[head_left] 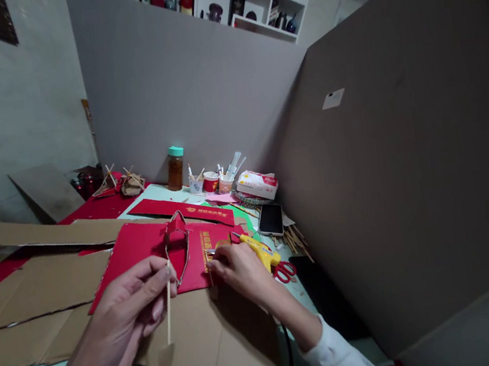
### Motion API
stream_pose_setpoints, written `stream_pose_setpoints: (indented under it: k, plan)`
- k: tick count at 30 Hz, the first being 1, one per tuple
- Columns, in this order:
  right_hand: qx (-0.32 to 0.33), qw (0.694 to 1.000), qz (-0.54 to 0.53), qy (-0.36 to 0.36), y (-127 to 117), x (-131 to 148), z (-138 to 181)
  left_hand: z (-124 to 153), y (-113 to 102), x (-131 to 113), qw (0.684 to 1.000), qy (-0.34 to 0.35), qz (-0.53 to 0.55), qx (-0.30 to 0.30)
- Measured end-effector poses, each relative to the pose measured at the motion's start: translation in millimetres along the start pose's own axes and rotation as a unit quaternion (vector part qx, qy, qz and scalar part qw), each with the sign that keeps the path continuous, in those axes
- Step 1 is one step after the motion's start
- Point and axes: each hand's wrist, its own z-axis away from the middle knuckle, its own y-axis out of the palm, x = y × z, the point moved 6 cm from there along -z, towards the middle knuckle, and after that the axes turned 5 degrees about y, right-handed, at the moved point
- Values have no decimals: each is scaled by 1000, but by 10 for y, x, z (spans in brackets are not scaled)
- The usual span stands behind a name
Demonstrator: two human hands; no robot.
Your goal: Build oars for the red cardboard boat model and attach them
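The thin wooden stick (pixel 169 312) was pinched between thumb and fingertips of the left hand (pixel 136 302), beside the red cardboard loop (pixel 177 249). Right of that loop, the right hand (pixel 237 267) gripped the yellow glue gun (pixel 260 253); hot glue might have burned fingers.

A thin pale wooden stick (pixel 168 309), pinched near its top and hanging almost upright over brown cardboard, carries a curved red-faced cardboard loop (pixel 177 246) standing on edge above the red sheet, while a yellow glue gun (pixel 260 253) lies just beside it, nozzle pointing left.
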Motion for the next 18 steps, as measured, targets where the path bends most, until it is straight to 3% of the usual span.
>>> stream_pose_setpoints:
  k: [7,18]
  plan:
    - [2,987,159,18,164,162,-28,-154,-115,15,1000,5,-19,-24]
    - [25,975,221,5,157,214,-32,-144,-152,97,999,-1,-22,-40]
